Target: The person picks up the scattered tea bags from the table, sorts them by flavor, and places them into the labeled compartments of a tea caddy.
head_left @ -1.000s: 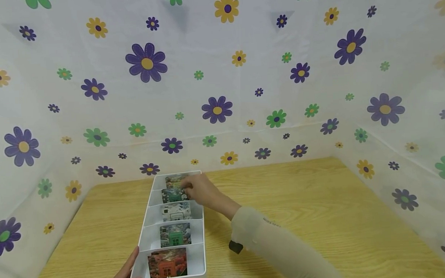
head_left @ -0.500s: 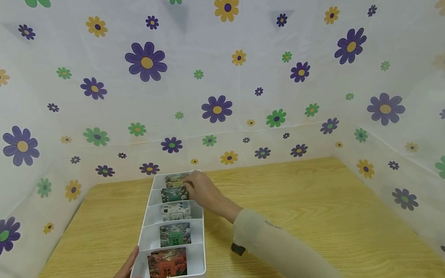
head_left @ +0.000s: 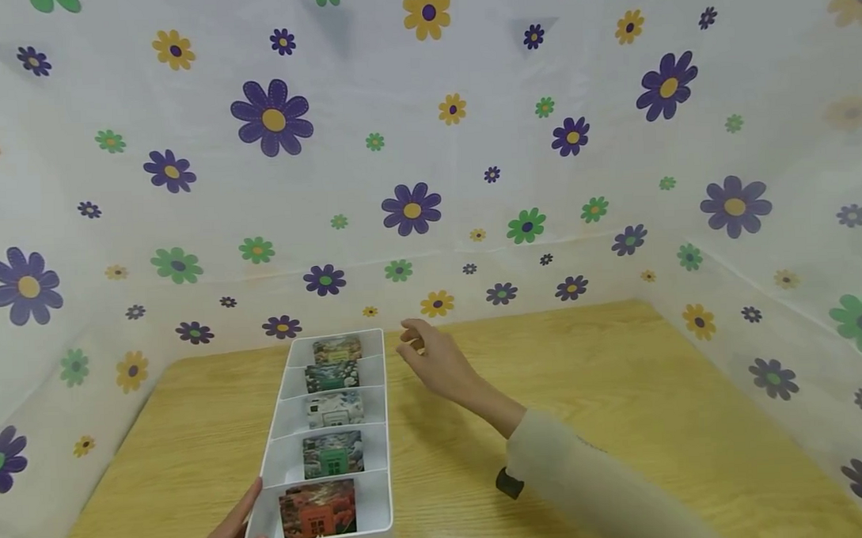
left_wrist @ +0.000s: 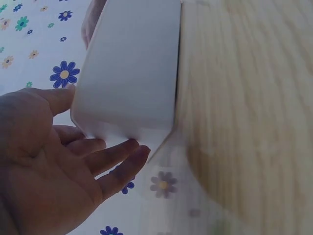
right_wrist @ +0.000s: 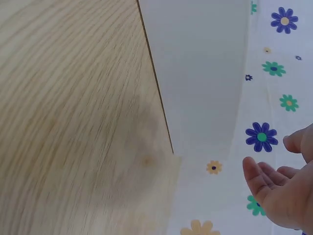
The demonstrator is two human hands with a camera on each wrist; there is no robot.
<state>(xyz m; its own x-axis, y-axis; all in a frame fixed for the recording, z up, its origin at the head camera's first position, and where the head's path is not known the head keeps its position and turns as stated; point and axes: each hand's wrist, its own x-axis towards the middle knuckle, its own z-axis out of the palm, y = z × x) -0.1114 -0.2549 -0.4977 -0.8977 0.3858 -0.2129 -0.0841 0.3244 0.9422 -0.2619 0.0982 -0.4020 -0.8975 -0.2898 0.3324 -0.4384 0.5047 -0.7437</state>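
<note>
A long white divided tray (head_left: pixel 389 460) stands on the table with its near end towards me. Flat printed packets lie in its compartments: a red one (head_left: pixel 318 512) nearest, then a green one (head_left: pixel 333 454), a pale one (head_left: pixel 334 410), a dark floral one (head_left: pixel 332 376) and a yellow-green one (head_left: pixel 337 351) at the back. My left hand (head_left: pixel 230 537) holds the tray's near left corner, thumb and fingers on different sides of it. My right hand (head_left: pixel 434 360) hovers to the right of the tray's far end, apart from it, fingers loosely bent around nothing.
The wood-grain table (head_left: pixel 549 391) extends on both sides of the tray. White cloth with printed flowers (head_left: pixel 412 210) hangs behind and at the sides. A dark object (head_left: pixel 510 483) sits at the right sleeve (head_left: pixel 588 477).
My right hand has moved out of the tray's back compartments and away to the right, its fingers loosening. The left hand stays at the near corner. The head view has shifted slightly.
</note>
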